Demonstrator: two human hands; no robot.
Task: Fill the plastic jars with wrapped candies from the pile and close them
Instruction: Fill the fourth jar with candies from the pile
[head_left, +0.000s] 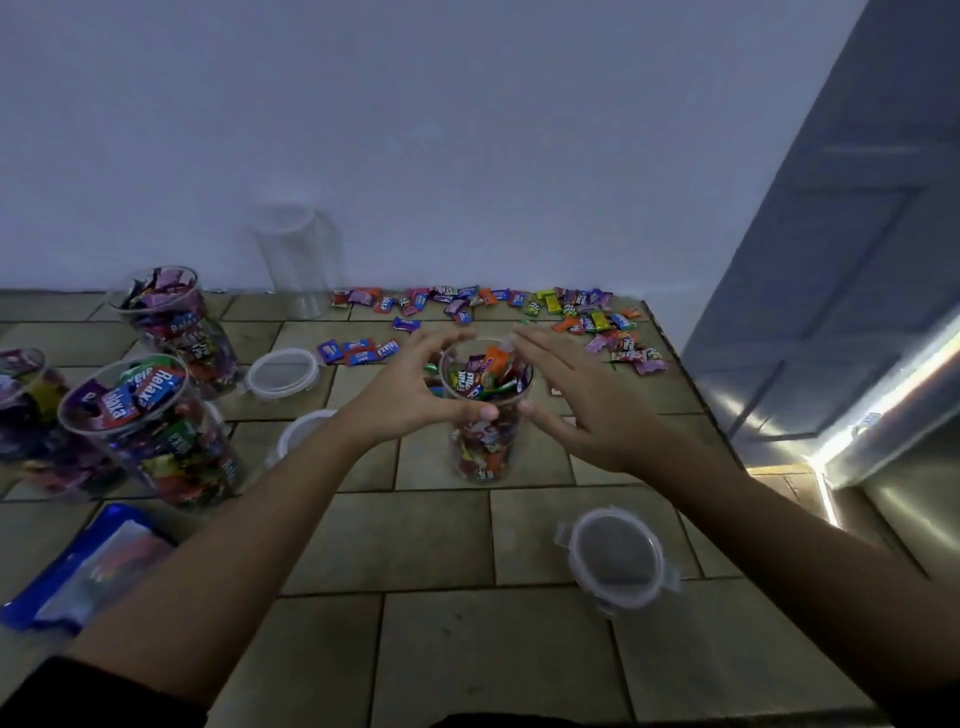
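A clear plastic jar (485, 452) stands open in the middle of the tiled table, filled to the rim with wrapped candies. My left hand (405, 387) cups its upper left side, thumb on the front wall and fingers curved round the far rim. My right hand (582, 400) is beside the jar's right side with straight fingers, its thumb tip at the front wall. The pile of loose wrapped candies (519, 306) lies behind the jar along the wall. A clear lid (615, 558) lies at the near right.
Three filled open jars (150, 431) stand at the left, and an empty jar (301, 260) by the wall. Two more lids (283, 374) lie left of centre. A blue bag (83, 566) lies near left. The table's right edge (691, 374) drops off.
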